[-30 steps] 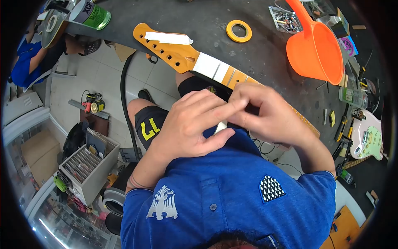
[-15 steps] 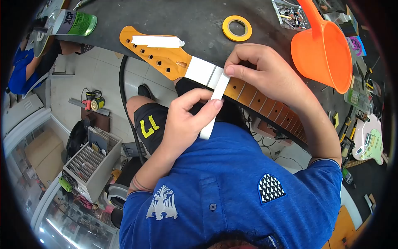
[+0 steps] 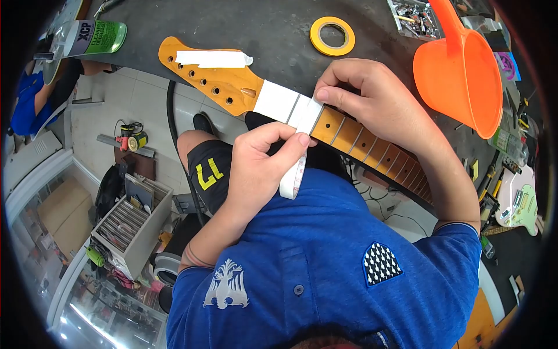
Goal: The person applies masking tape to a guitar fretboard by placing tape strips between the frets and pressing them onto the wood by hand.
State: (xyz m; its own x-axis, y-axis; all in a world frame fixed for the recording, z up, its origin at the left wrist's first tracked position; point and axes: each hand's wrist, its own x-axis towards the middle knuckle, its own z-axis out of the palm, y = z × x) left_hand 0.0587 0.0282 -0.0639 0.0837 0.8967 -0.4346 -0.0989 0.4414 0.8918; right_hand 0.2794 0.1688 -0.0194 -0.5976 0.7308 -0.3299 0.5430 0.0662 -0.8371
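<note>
A guitar neck (image 3: 363, 143) runs diagonally from the table edge across my lap, its headstock (image 3: 244, 87) at upper left. White tape (image 3: 273, 103) covers the fretboard between the first frets, and another white piece (image 3: 215, 59) lies on the headstock. Between my hands a strip of white masking tape (image 3: 306, 118) lies across the fretboard. My left hand (image 3: 264, 163) pinches the strip at the near edge, with its loose end hanging down over the shirt. At the far edge, the thumb and fingertips of my right hand (image 3: 360, 93) press together on the strip's other end.
On the dark table (image 3: 250, 26) are a yellow tape roll (image 3: 332, 36), an orange scoop (image 3: 459, 75) and a green cleaner bottle (image 3: 96, 38). A pink guitar body (image 3: 517, 200) is at right. Another person's blue sleeve (image 3: 29, 104) shows at far left. A box (image 3: 131, 227) stands below left.
The tape strip has come down flatter onto the fretboard, and its loose end has twisted, showing its other side. Both hands keep their pinch. The view has shifted slightly.
</note>
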